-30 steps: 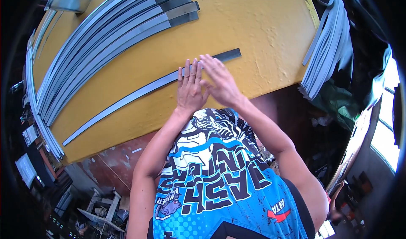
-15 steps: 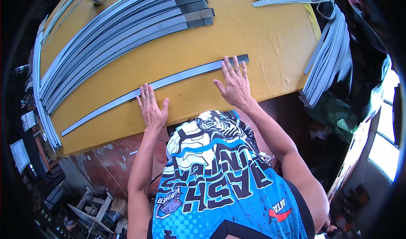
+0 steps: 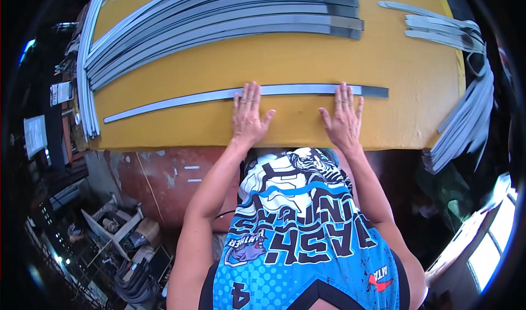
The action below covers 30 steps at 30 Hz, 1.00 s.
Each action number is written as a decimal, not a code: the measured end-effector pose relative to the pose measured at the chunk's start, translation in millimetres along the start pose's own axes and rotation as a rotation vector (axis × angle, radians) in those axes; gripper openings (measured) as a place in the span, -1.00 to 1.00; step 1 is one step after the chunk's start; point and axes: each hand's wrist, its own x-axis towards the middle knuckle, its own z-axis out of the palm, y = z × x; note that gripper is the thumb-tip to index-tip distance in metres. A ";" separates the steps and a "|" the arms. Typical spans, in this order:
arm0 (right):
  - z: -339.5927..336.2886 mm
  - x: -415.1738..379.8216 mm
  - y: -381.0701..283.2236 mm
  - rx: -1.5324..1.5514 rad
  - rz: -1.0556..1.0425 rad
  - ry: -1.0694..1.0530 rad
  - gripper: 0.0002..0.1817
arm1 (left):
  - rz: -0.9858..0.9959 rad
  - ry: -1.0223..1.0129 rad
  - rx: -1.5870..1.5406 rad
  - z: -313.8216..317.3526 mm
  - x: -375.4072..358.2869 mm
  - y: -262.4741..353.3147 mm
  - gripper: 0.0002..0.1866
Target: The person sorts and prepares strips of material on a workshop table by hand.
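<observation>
A long, narrow light-grey strip (image 3: 181,100) with dark edges and a dark right end lies across the yellow tabletop (image 3: 219,132). My left hand (image 3: 249,118) rests flat near the strip's middle, its fingertips over the strip and its thumb spread to the right. Farther right, my right hand (image 3: 343,118) lies flat with its fingertips on the strip, just left of the dark end. Its thumb points out to the left. Neither hand grips anything.
Several similar grey strips (image 3: 230,22) lie side by side along the table's far side. Pale strips (image 3: 90,74) run down the left edge. A bundle of grey strips (image 3: 466,112) hangs over the right edge. A wooden rack (image 3: 118,230) stands at lower left.
The view has turned and shifted, so the strip looks more level. My right hand is closer to my left hand and farther from the strip's dark end. Both hands stay flat.
</observation>
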 end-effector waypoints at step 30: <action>47.3 59.1 42.4 0.088 0.788 0.027 0.00 | -0.631 0.053 0.425 -176.5 -185.1 -602.6 -0.20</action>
